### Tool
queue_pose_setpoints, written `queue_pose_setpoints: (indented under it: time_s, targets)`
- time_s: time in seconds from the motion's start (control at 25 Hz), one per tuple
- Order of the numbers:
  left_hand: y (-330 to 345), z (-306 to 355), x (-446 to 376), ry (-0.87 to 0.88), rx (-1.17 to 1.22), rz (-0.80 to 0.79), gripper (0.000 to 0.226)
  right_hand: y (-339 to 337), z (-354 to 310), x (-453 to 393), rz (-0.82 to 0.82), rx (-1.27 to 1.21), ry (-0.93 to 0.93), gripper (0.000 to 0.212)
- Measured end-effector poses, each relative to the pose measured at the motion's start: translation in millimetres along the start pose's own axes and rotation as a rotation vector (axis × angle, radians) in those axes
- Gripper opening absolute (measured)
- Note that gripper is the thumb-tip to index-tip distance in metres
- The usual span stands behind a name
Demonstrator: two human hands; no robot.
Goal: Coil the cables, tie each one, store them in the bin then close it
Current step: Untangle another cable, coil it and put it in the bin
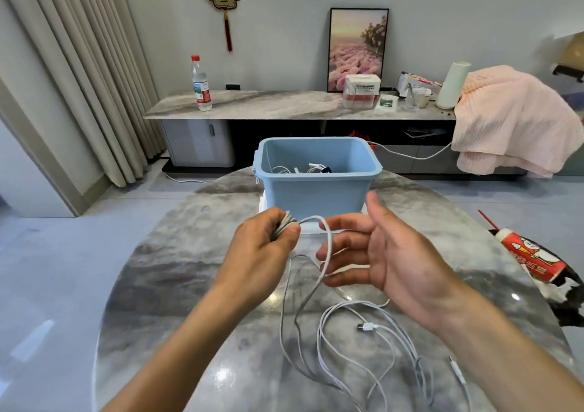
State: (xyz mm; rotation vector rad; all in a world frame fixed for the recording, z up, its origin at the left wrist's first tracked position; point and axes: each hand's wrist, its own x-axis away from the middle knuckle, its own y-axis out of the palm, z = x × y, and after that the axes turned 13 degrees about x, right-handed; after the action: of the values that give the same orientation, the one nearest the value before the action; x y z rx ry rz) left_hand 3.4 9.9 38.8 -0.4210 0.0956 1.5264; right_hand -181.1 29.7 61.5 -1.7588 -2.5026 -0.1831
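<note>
**A:** Where does it stand?

**B:** The left hand (264, 247) is clamped around a small bundle of grey braided cable loops (282, 225), thumb pressing them against the curled fingers. The free run of that cable arcs out of the fist, passes over the fingers (343, 247) of the right hand (388, 253), and drops to the round grey marble-patterned table (196, 285). The right hand has its fingers spread and loose, clamped on nothing; the cable only drapes across them.

**A:** So how should the winding go?

**B:** I'd keep each turn the same size as those already in the fist, let the right hand feed the slack rather than pull it, and leave a tail long enough to wrap around the bundle as a tie. The trailing part crosses the loose white cables with a small plug (368, 327) lying on the table, so it could snag or drag them along.

**A:** And the bin?

**B:** The light blue plastic bin (316, 193) stands open at the far side of the table, just beyond the hands, with a few white cables (303, 168) lying in it.

**A:** What can't you tell?

**B:** Whether those are tied, since only their tops show over the rim. The white flat piece under the bin may be its lid, but the hands cover much of it. The cables run off the lower edge, so their ends are unseen.
</note>
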Motion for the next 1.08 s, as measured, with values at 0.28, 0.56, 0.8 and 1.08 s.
queue_pose_setpoints:
  time_s: [0.28, 0.56, 0.8, 1.08]
  targets:
    - [9.3, 7.3, 2.8, -0.253, 0.296, -0.142, 0.026, -5.2, 2.9, -1.2, 0.16, 0.133, 0.003, 0.022]
    - [8.2, 22.2, 9.3, -0.562, 1.165, -0.254, 0.025, 7.5, 29.6, -17.0, 0.403, 0.538, -0.376, 0.022]
    - [14.5, 7.4, 7.6, -0.349, 1.15, 0.049, 0.033, 51.9, 47.8, -7.1, 0.253, 0.39, 0.036, 0.019]
    - [4.7, -6.9, 3.7, 0.125, -0.06, -0.02, 0.016, 42.7, 10.5, 16.1, 0.052, 0.819, -0.031, 0.021]
